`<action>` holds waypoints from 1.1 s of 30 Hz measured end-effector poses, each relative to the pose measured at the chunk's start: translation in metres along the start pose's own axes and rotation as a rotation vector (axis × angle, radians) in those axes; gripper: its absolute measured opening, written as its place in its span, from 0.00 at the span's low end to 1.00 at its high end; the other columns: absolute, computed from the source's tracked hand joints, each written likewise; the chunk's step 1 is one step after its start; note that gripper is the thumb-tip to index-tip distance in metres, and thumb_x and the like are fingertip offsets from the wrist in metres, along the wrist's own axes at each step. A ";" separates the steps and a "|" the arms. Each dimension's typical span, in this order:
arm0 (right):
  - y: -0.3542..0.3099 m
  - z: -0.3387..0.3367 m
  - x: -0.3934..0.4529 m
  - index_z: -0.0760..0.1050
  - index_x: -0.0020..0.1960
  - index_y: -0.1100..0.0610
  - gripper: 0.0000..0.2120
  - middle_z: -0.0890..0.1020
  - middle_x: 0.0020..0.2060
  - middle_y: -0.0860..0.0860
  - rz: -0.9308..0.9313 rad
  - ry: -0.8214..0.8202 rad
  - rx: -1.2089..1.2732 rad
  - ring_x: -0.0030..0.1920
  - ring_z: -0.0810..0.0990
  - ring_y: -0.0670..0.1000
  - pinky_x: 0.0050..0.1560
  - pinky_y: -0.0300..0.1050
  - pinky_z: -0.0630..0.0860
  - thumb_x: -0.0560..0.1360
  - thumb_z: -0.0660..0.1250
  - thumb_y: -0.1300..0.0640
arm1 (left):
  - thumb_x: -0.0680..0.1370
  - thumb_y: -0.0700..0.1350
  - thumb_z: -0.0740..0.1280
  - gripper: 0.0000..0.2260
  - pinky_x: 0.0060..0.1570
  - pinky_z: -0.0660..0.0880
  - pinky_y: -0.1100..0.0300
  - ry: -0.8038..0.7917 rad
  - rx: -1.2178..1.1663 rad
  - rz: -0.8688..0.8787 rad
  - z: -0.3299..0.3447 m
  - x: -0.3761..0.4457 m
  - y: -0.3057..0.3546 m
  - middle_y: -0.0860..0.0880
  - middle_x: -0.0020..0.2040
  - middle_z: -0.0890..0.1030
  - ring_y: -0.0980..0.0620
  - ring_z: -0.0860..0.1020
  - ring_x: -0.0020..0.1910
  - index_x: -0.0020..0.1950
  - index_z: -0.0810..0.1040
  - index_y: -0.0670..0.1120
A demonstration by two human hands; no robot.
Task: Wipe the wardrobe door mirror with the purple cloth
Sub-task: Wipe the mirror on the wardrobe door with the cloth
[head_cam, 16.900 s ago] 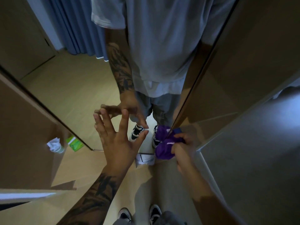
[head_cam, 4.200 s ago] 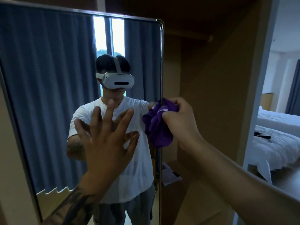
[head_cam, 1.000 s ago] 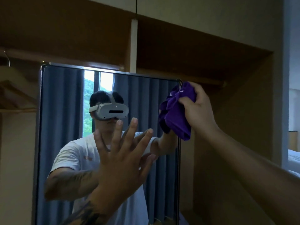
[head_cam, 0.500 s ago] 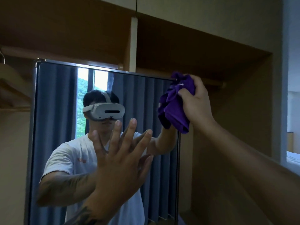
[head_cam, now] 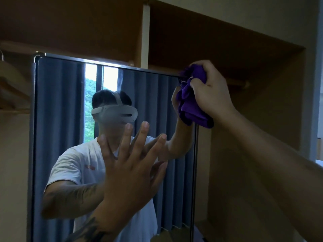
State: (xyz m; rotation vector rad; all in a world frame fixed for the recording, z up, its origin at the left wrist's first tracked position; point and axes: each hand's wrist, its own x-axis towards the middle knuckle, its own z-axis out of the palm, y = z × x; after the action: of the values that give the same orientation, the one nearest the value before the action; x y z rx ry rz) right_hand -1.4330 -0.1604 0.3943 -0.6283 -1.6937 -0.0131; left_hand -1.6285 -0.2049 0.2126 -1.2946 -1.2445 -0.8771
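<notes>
purple cloth point(head_cam: 193, 103); blue curtains point(head_cam: 59, 119) reflected.

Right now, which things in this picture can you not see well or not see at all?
- Mirror top right corner: head view, covered by the cloth and right hand.
- Mirror's lower part: cut off by the bottom edge.
- Glass behind the left hand: hidden by the spread palm.
- Dirt or streaks on the glass: room too dim to tell.
- Wardrobe interior on the right: dark, contents unclear.

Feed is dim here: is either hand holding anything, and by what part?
The right hand grips the bunched cloth around its upper part; its lower folds hang free. The left hand holds nothing, lying flat on the mirror.
</notes>
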 end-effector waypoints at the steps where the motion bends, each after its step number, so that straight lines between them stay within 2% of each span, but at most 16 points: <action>1: 0.006 0.003 -0.011 0.67 0.72 0.46 0.17 0.77 0.56 0.43 0.061 0.028 0.093 0.48 0.81 0.43 0.50 0.43 0.82 0.84 0.61 0.56 | 0.77 0.65 0.65 0.29 0.70 0.51 0.23 -0.001 -0.004 -0.002 0.000 0.000 0.000 0.45 0.82 0.60 0.38 0.57 0.81 0.77 0.70 0.58; 3: 0.016 0.009 -0.036 0.65 0.70 0.44 0.15 0.78 0.50 0.43 0.206 0.032 0.260 0.42 0.82 0.43 0.43 0.39 0.80 0.85 0.60 0.56 | 0.77 0.65 0.65 0.29 0.71 0.50 0.23 -0.006 -0.006 -0.008 0.000 0.000 0.000 0.45 0.82 0.60 0.39 0.57 0.81 0.77 0.70 0.58; 4: 0.018 0.010 -0.045 0.64 0.69 0.43 0.15 0.78 0.49 0.44 0.254 0.014 0.296 0.42 0.82 0.44 0.43 0.41 0.79 0.85 0.60 0.56 | 0.77 0.64 0.65 0.29 0.71 0.49 0.23 -0.009 -0.007 -0.009 -0.001 0.000 0.000 0.45 0.82 0.60 0.39 0.57 0.81 0.77 0.70 0.58; 7: 0.014 0.002 -0.035 0.65 0.72 0.46 0.18 0.77 0.56 0.46 0.301 0.021 0.295 0.48 0.81 0.47 0.45 0.43 0.80 0.84 0.61 0.58 | 0.77 0.64 0.66 0.29 0.71 0.49 0.23 -0.014 -0.013 -0.007 -0.003 0.001 0.001 0.46 0.82 0.59 0.39 0.57 0.81 0.77 0.69 0.58; 9: 0.000 -0.002 -0.011 0.64 0.74 0.47 0.20 0.77 0.58 0.47 0.208 0.029 0.217 0.50 0.82 0.47 0.45 0.41 0.79 0.84 0.61 0.58 | 0.77 0.64 0.66 0.29 0.71 0.50 0.23 -0.018 -0.017 -0.011 -0.004 0.001 0.000 0.46 0.82 0.60 0.39 0.58 0.81 0.77 0.69 0.58; 12: -0.020 0.002 0.013 0.68 0.72 0.48 0.19 0.76 0.62 0.47 -0.043 -0.054 -0.095 0.55 0.80 0.48 0.56 0.49 0.81 0.82 0.61 0.59 | 0.77 0.64 0.65 0.29 0.72 0.50 0.24 0.001 -0.025 -0.008 -0.004 0.000 0.001 0.45 0.82 0.61 0.38 0.59 0.80 0.77 0.70 0.57; 14: -0.019 0.004 0.016 0.69 0.71 0.48 0.18 0.76 0.63 0.48 -0.081 -0.070 -0.155 0.57 0.79 0.49 0.58 0.52 0.80 0.82 0.61 0.58 | 0.78 0.63 0.65 0.29 0.72 0.50 0.24 0.001 -0.021 -0.004 -0.005 0.000 0.001 0.45 0.82 0.61 0.38 0.59 0.81 0.78 0.69 0.57; 17: -0.006 0.004 0.002 0.69 0.68 0.46 0.15 0.78 0.57 0.47 0.054 0.022 0.077 0.50 0.81 0.47 0.53 0.49 0.82 0.83 0.61 0.57 | 0.77 0.63 0.66 0.29 0.72 0.49 0.25 -0.006 -0.031 -0.002 -0.005 -0.002 -0.002 0.45 0.82 0.61 0.39 0.58 0.81 0.78 0.69 0.57; 19: 0.001 0.004 -0.011 0.68 0.68 0.47 0.14 0.79 0.51 0.47 0.220 0.059 0.267 0.44 0.81 0.45 0.45 0.43 0.80 0.84 0.60 0.58 | 0.77 0.63 0.67 0.29 0.72 0.50 0.25 -0.009 -0.034 0.008 -0.006 -0.001 -0.002 0.45 0.82 0.62 0.39 0.58 0.81 0.77 0.70 0.58; 20: 0.003 0.004 -0.017 0.68 0.68 0.47 0.14 0.78 0.50 0.47 0.296 0.055 0.335 0.43 0.80 0.46 0.44 0.43 0.78 0.84 0.60 0.58 | 0.77 0.63 0.68 0.29 0.72 0.50 0.25 -0.005 -0.038 0.011 -0.006 -0.001 -0.002 0.45 0.81 0.62 0.38 0.59 0.81 0.77 0.70 0.58; 22: 0.005 0.003 -0.025 0.68 0.67 0.48 0.13 0.78 0.49 0.49 0.380 0.013 0.340 0.43 0.79 0.48 0.45 0.44 0.77 0.84 0.60 0.58 | 0.76 0.63 0.69 0.30 0.72 0.50 0.25 0.005 -0.046 0.003 -0.005 -0.001 -0.002 0.45 0.81 0.63 0.38 0.59 0.81 0.77 0.71 0.57; 24: 0.001 -0.002 -0.021 0.67 0.68 0.49 0.15 0.78 0.51 0.50 0.385 -0.020 0.266 0.45 0.80 0.49 0.44 0.44 0.78 0.84 0.60 0.59 | 0.76 0.63 0.69 0.29 0.71 0.51 0.24 0.005 -0.050 -0.004 -0.005 0.000 -0.001 0.46 0.81 0.63 0.39 0.59 0.81 0.76 0.71 0.57; 27: -0.010 -0.003 -0.002 0.68 0.70 0.49 0.16 0.78 0.57 0.49 0.171 0.020 0.045 0.51 0.81 0.49 0.51 0.46 0.81 0.84 0.60 0.59 | 0.77 0.62 0.67 0.29 0.71 0.51 0.24 0.011 -0.044 -0.007 -0.005 0.000 0.000 0.46 0.81 0.63 0.39 0.59 0.81 0.77 0.71 0.57; 30: -0.018 0.008 0.011 0.69 0.71 0.48 0.18 0.75 0.65 0.49 -0.178 -0.047 -0.402 0.65 0.73 0.53 0.59 0.50 0.75 0.82 0.61 0.57 | 0.78 0.62 0.66 0.29 0.72 0.50 0.24 0.011 -0.044 0.000 -0.005 -0.002 0.000 0.46 0.81 0.63 0.38 0.60 0.80 0.77 0.70 0.57; 31: -0.019 0.012 0.010 0.69 0.71 0.47 0.19 0.74 0.66 0.49 -0.233 -0.069 -0.491 0.67 0.70 0.55 0.60 0.51 0.73 0.81 0.62 0.57 | 0.78 0.62 0.66 0.29 0.72 0.50 0.25 0.005 -0.041 0.002 -0.005 -0.001 -0.001 0.46 0.81 0.63 0.38 0.59 0.81 0.78 0.69 0.57; 33: -0.016 0.013 0.008 0.69 0.72 0.48 0.20 0.73 0.67 0.49 -0.263 -0.069 -0.513 0.68 0.68 0.57 0.61 0.52 0.71 0.81 0.62 0.57 | 0.78 0.63 0.65 0.29 0.72 0.50 0.25 -0.009 -0.034 0.001 -0.004 -0.001 -0.002 0.46 0.82 0.62 0.39 0.58 0.81 0.78 0.69 0.57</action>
State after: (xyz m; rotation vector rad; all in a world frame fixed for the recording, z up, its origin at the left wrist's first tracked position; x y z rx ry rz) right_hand -1.4514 -0.1662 0.4038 -0.7818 -1.8411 -0.6350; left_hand -1.6301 -0.2097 0.2123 -1.3270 -1.2414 -0.8956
